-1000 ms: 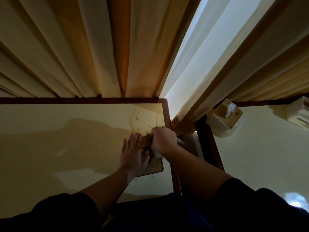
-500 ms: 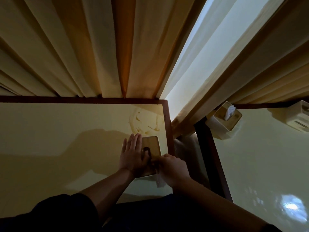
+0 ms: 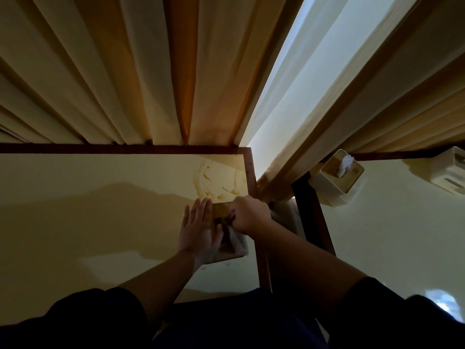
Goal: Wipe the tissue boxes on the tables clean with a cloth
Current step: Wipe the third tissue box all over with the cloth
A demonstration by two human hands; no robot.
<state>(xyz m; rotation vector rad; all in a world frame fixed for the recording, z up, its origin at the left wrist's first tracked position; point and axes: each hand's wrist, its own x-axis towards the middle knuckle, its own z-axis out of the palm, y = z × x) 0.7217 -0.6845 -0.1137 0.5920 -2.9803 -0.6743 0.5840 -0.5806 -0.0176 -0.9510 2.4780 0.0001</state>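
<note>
A tissue box with a tan lid [image 3: 222, 210] stands near the right edge of the left table [image 3: 100, 210]. My left hand [image 3: 197, 230] lies flat with straight fingers against the box's left side and top. My right hand [image 3: 250, 216] is curled round a pale cloth [image 3: 237, 241] and presses it on the lid's far right part; the cloth trails down over the near end of the box. A second white tissue box [image 3: 336, 178], with a tissue sticking up, stands at the far left corner of the right table [image 3: 390, 248].
Cream curtains [image 3: 125, 71] hang right behind both tables, with a bright gap between them. Dark wood frames edge the tables and a narrow gap separates them. A smeared wet patch [image 3: 219, 178] marks the left table beyond the box. A white device [image 3: 450, 172] sits far right.
My right hand with the cloth has slid from the box's near right corner up to its far end. My left hand has stayed on the box.
</note>
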